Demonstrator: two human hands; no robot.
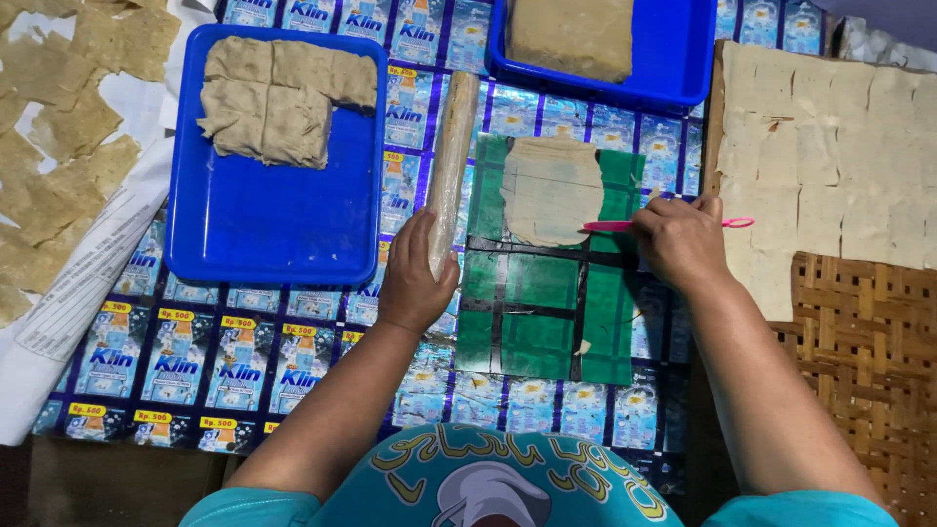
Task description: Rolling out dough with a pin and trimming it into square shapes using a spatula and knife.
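Two blue trays sit far from me: the left tray [273, 224] holds folded dough squares [278, 98], the right tray [683, 59] one thick slab [571, 37]. My left hand [415, 278] grips the rolling pin [451, 161]; my right hand [678, 239] pinches a pink cutter [610, 225] against the thin dough sheet [551, 190] on the green board [542, 312].

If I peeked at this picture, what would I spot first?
Probably the two bright blue trays at the top: the left tray holds folded beige sheets. In the middle, the left hand grips a rolling pin, and the right hand holds a pink tool over a green board.
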